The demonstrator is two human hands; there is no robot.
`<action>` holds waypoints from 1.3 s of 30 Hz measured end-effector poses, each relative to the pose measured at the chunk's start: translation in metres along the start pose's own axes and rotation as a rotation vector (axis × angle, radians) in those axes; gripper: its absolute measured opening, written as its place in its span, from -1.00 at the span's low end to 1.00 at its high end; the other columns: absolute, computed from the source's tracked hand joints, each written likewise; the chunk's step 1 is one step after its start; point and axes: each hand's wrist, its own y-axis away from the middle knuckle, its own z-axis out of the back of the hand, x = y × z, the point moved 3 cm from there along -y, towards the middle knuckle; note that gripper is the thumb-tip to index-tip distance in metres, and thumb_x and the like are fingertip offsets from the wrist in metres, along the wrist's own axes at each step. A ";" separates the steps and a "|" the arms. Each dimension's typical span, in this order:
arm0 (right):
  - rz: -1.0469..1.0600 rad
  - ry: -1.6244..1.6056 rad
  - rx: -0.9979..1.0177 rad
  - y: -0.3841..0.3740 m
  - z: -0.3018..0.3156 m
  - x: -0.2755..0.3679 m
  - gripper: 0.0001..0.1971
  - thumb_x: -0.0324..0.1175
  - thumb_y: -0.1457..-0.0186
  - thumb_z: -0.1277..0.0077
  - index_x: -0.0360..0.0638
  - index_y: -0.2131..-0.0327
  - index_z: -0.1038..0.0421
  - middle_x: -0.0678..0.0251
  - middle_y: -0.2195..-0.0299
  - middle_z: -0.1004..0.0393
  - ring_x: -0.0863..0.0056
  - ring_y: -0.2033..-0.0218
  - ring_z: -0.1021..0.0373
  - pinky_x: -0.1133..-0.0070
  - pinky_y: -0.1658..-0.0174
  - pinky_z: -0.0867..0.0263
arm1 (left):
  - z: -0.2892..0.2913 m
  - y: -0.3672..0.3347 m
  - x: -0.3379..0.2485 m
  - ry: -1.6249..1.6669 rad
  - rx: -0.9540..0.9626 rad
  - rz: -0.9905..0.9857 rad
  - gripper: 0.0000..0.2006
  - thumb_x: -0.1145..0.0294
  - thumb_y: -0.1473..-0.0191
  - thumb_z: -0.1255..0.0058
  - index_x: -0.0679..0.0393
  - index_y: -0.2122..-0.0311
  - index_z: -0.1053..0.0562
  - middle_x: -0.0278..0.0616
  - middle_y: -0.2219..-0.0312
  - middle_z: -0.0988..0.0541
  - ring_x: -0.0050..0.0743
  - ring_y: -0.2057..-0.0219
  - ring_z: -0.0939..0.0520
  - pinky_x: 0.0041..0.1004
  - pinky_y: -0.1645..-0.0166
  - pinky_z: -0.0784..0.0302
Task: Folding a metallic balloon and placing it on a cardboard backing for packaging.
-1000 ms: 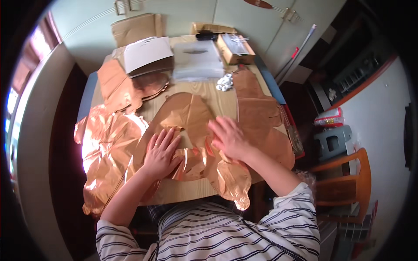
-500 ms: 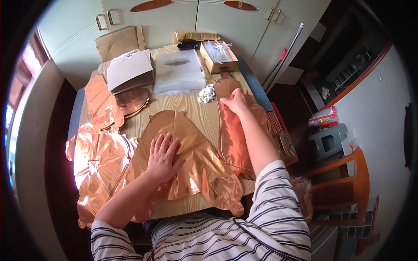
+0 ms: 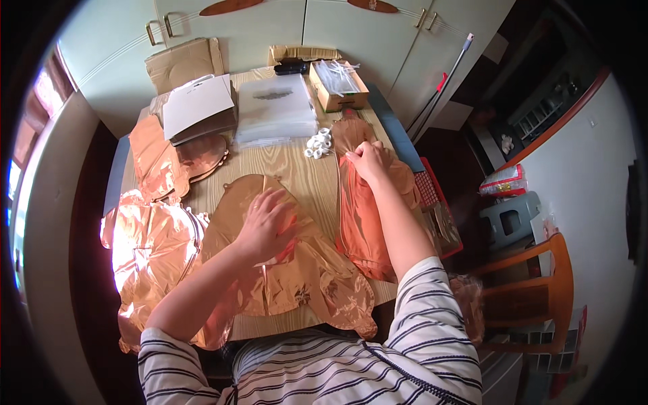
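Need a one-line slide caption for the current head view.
Right hand pinches a copper-coloured foil piece while the open left hand is over a second foil piece on the table.

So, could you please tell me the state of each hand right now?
Left hand: open, over the middle foil piece.
Right hand: closed, pinching the rightmost foil piece.

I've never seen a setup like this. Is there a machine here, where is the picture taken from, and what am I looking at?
No machine: just a person working bare-handed. The view comes from a wide fisheye camera worn on the head, looking down, so straight edges bend near the rim. On the wooden table lie copper-coloured foil pieces, clear plastic sheets, small white rings and an open box. The right hand seems to pinch the right-hand foil piece; the left hand, over the middle foil piece, appears to hold nothing.
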 end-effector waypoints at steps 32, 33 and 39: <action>-0.198 -1.657 -0.583 0.044 0.162 -0.219 -0.89 -0.38 -0.27 0.04 -0.09 0.15 -0.41 0.43 0.26 -0.50 0.55 0.23 -0.43 0.55 0.09 -0.34 | -0.080 -0.177 -0.006 -0.398 0.340 -0.078 -0.21 -0.34 0.18 -0.15 0.05 -0.06 -0.44 0.03 -0.09 -0.40 0.07 -0.30 -0.22 0.02 -0.44 0.13; -0.217 -1.716 -0.654 0.060 0.180 -0.219 -0.88 -0.35 -0.28 0.04 -0.10 0.16 -0.42 0.39 0.23 -0.51 0.50 0.21 -0.44 0.49 0.05 -0.33 | -0.070 -0.177 -0.010 -0.379 0.425 -0.050 -0.15 -0.34 0.29 -0.26 0.01 -0.09 -0.44 0.02 -0.09 -0.40 0.07 -0.29 -0.23 0.01 -0.43 0.09; 0.476 -1.824 -0.584 0.155 0.301 -0.348 -0.65 -0.24 -0.30 0.05 -0.29 -0.03 -0.39 0.12 -0.03 -0.47 0.18 -0.08 -0.38 0.07 -0.25 -0.14 | -0.067 -0.179 -0.012 -0.373 0.467 -0.050 0.00 -0.26 0.47 -0.43 -0.04 -0.17 -0.40 -0.02 -0.13 -0.39 0.10 -0.28 -0.23 -0.01 -0.41 0.04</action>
